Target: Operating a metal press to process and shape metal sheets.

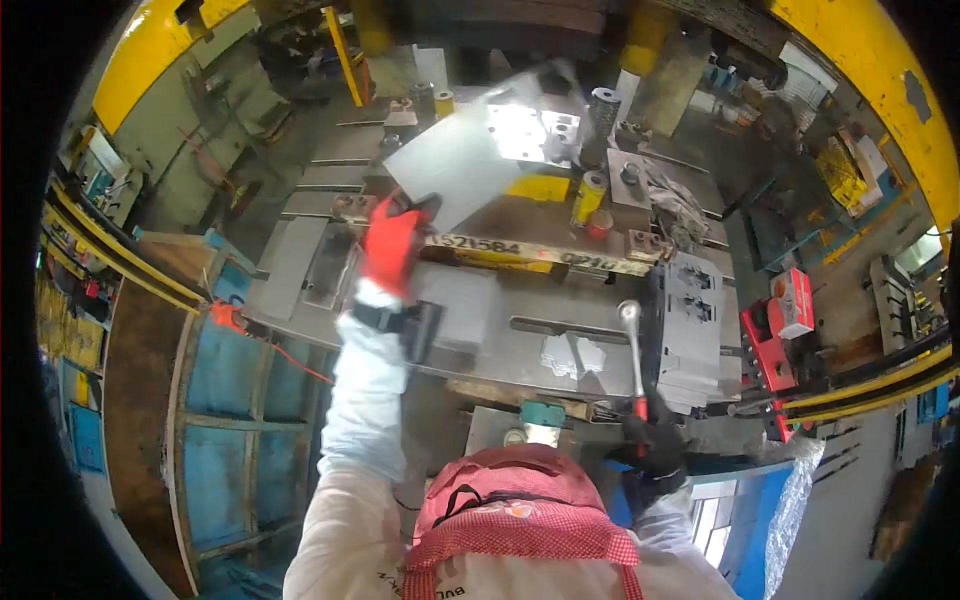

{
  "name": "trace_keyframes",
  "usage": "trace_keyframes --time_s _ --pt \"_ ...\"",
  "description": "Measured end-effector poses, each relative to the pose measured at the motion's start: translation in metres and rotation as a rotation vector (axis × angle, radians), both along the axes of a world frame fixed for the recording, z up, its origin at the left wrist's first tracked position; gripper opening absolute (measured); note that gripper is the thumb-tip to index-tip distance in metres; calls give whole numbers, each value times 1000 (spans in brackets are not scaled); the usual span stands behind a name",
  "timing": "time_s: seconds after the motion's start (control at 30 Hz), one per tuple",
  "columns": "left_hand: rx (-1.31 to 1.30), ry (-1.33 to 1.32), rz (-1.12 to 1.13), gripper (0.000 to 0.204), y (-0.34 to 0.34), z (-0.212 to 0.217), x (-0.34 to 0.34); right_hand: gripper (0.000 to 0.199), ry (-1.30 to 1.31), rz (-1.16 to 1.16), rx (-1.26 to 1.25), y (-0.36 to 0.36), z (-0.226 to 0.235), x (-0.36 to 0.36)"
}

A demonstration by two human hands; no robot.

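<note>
The left hand (392, 243), in a red glove, reaches out from the person toward twelve o'clock and is clamped on the near corner of a flat grey metal sheet (455, 165), which tilts up above the press bed and catches glare at its far edge. The sheet hangs over the steel counter (470, 330), with a yellow block (537, 187) just beyond it at one o'clock. The right hand (655, 440), in a dark glove, sits low at four o'clock from the left hand, its fingers closed around the red grip of a long metal rod (632, 350) that stands nearly upright, its rounded tip near a slot in the counter. At three o'clock from the rod stands a stack of punched grey plates (690, 325), just beside it, and a red box (792, 302) lies further out the same way. A few small cut blanks (572, 355) lie on the counter at nine o'clock from the rod. A yellow can (589, 196) stands upright behind the sheet.
</note>
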State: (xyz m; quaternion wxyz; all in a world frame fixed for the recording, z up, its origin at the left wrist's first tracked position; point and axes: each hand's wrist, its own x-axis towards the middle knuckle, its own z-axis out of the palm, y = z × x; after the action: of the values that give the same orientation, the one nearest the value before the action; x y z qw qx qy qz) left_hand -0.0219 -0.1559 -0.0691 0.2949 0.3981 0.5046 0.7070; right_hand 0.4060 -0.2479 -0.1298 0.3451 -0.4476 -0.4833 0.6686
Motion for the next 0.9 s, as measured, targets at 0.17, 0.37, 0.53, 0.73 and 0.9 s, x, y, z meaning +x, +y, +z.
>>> trace_keyframes --time_s 0.17,0.37,0.53,0.73,0.9 --pt "-342 304 -365 36 -51 87 -10 65 -267 371 376 33 72 -39" --pt "-269 793 -717 38 -7 42 -52 65 -337 752 430 44 69 -68" --pt "-54 1209 -531 32 37 50 -56 65 73 534 44 36 50 -77" --pt "-190 -463 -174 32 33 2 -46 57 201 313 33 124 62 -132" --pt "-223 -865 -666 40 0 -16 31 39 154 423 365 212 52 -154"
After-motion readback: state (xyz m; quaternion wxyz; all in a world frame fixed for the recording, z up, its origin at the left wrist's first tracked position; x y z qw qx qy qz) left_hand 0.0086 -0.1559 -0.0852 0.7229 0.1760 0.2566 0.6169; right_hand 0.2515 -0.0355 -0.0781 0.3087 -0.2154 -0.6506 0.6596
